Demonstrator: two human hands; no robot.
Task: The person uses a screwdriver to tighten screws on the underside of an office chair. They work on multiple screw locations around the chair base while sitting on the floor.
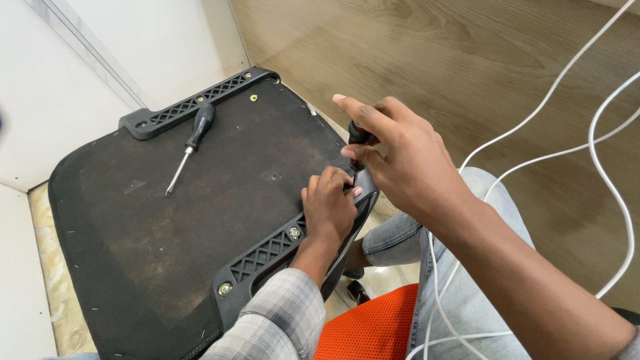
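Observation:
An upturned black chair seat (167, 220) lies in front of me, its fabric underside facing up. My right hand (400, 157) grips the black handle of a screwdriver (359, 137) held upright over the near black plastic bracket (267, 257). My left hand (328, 207) pinches at the screwdriver's tip on that bracket's right end; the tip and any screw are hidden by the fingers. A second screwdriver (189, 148) with a black handle lies loose on the seat near the far bracket (193, 103).
Two bolts (225, 289) show in the near bracket. White cables (587, 133) trail across the wooden floor on the right and over my jeans-clad leg (460, 293). An orange mesh cushion (373, 330) sits below. White wall panels stand at the left.

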